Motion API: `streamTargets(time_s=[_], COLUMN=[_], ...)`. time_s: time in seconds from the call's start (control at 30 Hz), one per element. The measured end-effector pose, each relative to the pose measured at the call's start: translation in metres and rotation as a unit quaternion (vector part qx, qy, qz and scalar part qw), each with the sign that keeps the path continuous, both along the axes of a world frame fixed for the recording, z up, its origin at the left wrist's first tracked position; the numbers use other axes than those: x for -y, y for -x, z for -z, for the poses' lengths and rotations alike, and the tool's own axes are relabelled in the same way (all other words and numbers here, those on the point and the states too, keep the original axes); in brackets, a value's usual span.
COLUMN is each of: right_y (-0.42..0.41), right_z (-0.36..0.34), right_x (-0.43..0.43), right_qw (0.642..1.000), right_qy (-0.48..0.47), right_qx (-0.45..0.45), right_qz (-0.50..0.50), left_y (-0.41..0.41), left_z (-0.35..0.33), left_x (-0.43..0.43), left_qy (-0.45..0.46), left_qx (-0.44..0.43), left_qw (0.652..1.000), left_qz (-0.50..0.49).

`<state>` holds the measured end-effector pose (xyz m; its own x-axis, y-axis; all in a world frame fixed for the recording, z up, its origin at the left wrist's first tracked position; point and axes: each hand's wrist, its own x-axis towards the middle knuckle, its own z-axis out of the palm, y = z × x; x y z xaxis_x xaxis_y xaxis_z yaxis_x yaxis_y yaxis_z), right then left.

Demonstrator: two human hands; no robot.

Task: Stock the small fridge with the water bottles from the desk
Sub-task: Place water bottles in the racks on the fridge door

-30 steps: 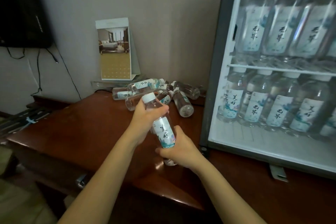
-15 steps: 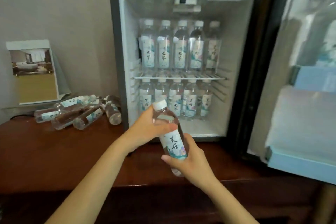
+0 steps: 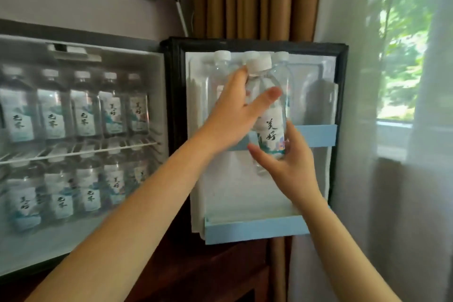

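while clasping the bottle [image 3: 270, 130] high with left hand [image 3: 232, 119], low with right hand [image 3: 293, 163], held upright to fit door shelf [image 3: 316, 135].

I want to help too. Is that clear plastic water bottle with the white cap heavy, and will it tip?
Probably heavy for its size: the clear plastic water bottle looks full. Tall and narrow, it could tip, though the pale blue door shelf rail should steady it. Smooth sides may slip; the left hand and right hand both hold it.
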<state>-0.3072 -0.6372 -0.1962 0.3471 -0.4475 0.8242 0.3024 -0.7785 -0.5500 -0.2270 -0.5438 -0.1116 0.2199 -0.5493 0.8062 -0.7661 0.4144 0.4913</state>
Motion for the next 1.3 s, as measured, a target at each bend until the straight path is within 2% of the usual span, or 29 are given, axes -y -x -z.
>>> streamTargets(time_s=[0.2,0.37,0.5,0.67,1.1,1.3], right_y=[0.021,0.016,0.004,-0.003,-0.006,-0.002], right_z=[-0.053,-0.077,-0.071,-0.054,-0.048,-0.052], right_x=[0.049,0.086,0.107,0.123,0.126,0.117], right_qw=[0.989,0.985,0.987,0.986,0.950,0.933], right_qy=[0.078,0.065,0.041,0.036,0.065,0.051], right_qx=[0.086,0.099,0.080,0.007,-0.098,-0.135], right_qz=[0.089,0.122,0.133,0.164,0.290,0.330], left_y=[0.029,0.027,0.014,-0.007,-0.018,-0.015], left_z=[-0.051,-0.081,-0.086,-0.085,-0.075,-0.073], left_x=[0.054,0.084,0.104,0.118,0.131,0.130], left_qy=[0.076,0.091,0.051,0.049,-0.024,-0.068], left_qx=[0.074,0.226,0.263,0.345,0.307,0.357], left_qw=[0.994,0.969,0.956,0.909,0.913,0.870], left_qz=[0.000,-0.049,-0.118,-0.228,-0.268,-0.333])
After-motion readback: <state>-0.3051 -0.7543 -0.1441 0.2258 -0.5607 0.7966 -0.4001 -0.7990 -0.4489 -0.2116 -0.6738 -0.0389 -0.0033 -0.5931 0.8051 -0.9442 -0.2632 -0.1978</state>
